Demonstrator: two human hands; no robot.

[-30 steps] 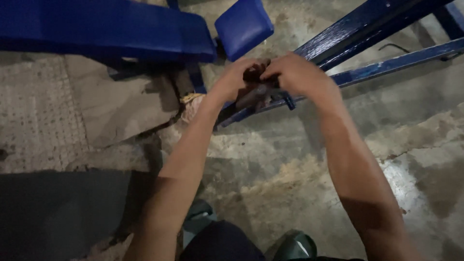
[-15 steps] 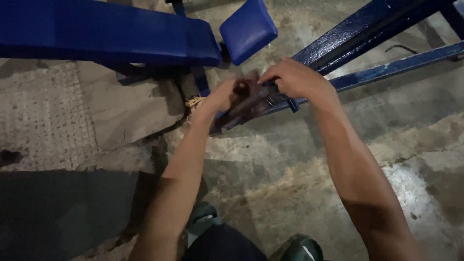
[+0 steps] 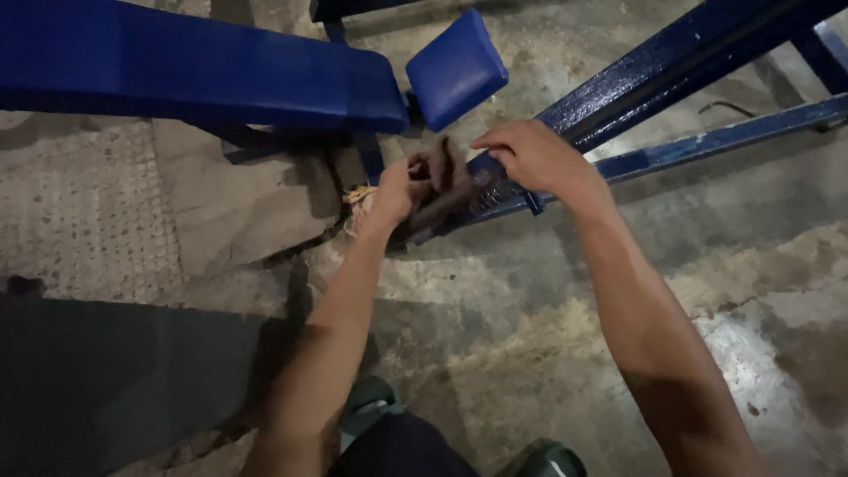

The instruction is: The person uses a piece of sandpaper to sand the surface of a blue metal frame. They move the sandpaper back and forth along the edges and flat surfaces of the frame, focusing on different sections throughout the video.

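Note:
My left hand (image 3: 399,187) is closed around the handle of a dark, rusty metal tool (image 3: 442,196). The tool lies slanted against a blue steel bar (image 3: 707,141) low over the floor. My right hand (image 3: 534,157) sits just to the right, its fingers curled over the tool's head where it meets the bar. The palm hides the contact under it. Both forearms reach forward from the bottom of the view. A frayed bit of yellowish cord (image 3: 358,196) lies by my left wrist.
A long blue padded bench (image 3: 194,66) and a small blue pad (image 3: 455,64) stand just behind the hands. A thicker blue beam (image 3: 680,57) runs up to the right. The floor is cracked, stained concrete (image 3: 530,336). My dark green shoes (image 3: 371,411) show at the bottom.
My hands were pressed together over the tool. Now the right hand has drawn slightly to the right, so more of the tool shows between them. The camera has tilted a little.

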